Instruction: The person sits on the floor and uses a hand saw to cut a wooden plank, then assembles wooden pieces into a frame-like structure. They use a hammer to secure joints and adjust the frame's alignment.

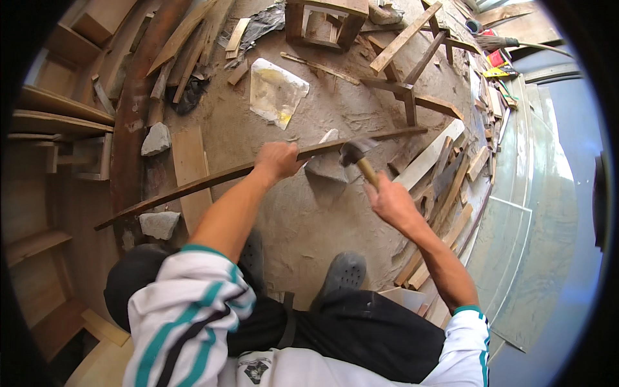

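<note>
My left hand (277, 160) grips a long, thin, curved strip of dark wood (193, 186) that runs from lower left to upper right across the dusty floor. My right hand (389, 201) holds a hammer (356, 157) by its wooden handle; the dark metal head sits right at the strip, above a grey stone block (325, 169) lying under the strip. My two grey shoes (345, 272) stand on the ground below the strip.
Two grey stones (157, 138) and a flat plank (188, 164) lie at left. A white crumpled sheet (274, 90) lies further off. Wooden frames and a stool (325, 22) stand beyond. Loose wood offcuts (445, 187) pile up at right, beside glass panes (516, 258).
</note>
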Demonstrator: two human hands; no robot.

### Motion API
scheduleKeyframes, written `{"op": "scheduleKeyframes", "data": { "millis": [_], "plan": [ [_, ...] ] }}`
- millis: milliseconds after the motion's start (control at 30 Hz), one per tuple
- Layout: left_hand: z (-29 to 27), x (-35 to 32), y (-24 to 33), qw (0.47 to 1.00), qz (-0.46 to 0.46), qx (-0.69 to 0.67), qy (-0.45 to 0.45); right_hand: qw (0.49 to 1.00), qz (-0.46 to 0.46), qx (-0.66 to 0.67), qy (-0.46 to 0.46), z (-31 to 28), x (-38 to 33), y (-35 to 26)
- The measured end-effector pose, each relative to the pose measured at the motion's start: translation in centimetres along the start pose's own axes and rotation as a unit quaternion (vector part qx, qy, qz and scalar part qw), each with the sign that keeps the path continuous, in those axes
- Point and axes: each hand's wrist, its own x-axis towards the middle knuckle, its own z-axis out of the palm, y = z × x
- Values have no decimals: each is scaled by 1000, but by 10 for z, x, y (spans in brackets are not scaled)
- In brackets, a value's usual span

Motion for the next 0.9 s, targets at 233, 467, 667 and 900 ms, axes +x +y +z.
{"op": "scheduleKeyframes", "data": {
  "millis": [233, 467, 667, 900],
  "plan": [
    [0, -1, -6, 1000, -23, 14, 3, 974, 43, 167, 147, -74, 4, -40],
    [-1, 5, -1, 1000, -10, 3, 10, 996, 62, 49, 28, -5, 1, 7],
    [5, 2, -6, 999, -23, 21, 10, 967, 20, 174, 185, -47, 1, -18],
    [4, 5, 0, 999, -12, 22, 45, 1000, 7, 7, 30, 3, 6, 4]
  ]
}}
